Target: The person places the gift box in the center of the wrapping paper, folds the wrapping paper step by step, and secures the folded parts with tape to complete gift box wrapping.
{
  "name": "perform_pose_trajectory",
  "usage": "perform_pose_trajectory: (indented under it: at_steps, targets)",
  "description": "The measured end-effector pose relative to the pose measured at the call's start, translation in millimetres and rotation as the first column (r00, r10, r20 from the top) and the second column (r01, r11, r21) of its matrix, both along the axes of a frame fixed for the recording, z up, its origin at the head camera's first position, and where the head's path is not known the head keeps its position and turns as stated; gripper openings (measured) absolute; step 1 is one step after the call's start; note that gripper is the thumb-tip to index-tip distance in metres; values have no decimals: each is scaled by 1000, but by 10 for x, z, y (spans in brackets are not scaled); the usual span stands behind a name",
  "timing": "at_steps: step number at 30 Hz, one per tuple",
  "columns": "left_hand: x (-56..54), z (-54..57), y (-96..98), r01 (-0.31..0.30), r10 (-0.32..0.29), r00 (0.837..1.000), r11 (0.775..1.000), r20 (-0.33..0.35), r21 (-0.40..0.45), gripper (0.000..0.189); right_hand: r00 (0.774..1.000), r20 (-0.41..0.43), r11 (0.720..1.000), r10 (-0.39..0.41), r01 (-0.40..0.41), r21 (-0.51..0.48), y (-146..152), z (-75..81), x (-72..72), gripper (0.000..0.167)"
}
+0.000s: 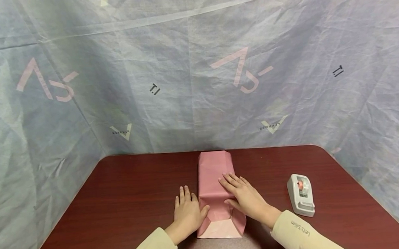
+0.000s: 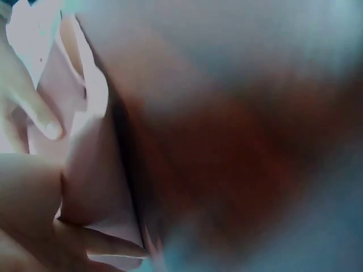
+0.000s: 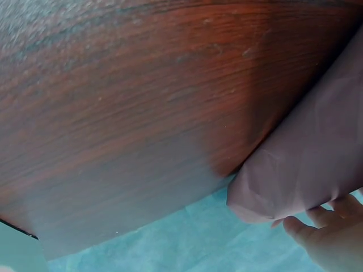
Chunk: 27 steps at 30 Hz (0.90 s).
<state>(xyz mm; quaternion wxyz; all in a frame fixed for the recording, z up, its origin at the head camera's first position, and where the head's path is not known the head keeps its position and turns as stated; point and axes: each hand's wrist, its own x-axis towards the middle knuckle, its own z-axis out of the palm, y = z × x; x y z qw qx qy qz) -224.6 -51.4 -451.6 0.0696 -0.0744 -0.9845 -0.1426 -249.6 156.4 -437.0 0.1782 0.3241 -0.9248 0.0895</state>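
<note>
A pink paper-wrapped box (image 1: 213,176) lies lengthwise on the table, its near end of paper folded in at the sides with a pale flap (image 1: 220,229) spread toward me. My left hand (image 1: 186,214) is at its left side, fingers extended and thumb over the near left edge. On the top and right edge rests my right hand (image 1: 247,198), its fingers straight across the paper. In the left wrist view the folded paper (image 2: 93,164) shows beside the fingers. The right wrist view has the wrapped side (image 3: 306,147) above the right hand (image 3: 334,232).
A white tape dispenser (image 1: 301,195) with an orange-cored roll stands on the right of the dark red wooden table (image 1: 138,186). Grey printed cloth (image 1: 191,84) hangs behind the table and along both sides.
</note>
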Motion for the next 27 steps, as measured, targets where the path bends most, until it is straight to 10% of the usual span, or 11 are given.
perform_pose_trajectory:
  at_steps: [16, 27]
  targets:
    - [127, 66, -24, -19, 3, 983, 996, -185, -83, 31, 999, -32, 1000, 11, -12, -18, -22, 5, 10, 64]
    - [66, 24, 79, -37, 15, 993, 981, -116, -190, 34, 1000, -20, 1000, -2, 2, -11, -17, 6, 19, 64]
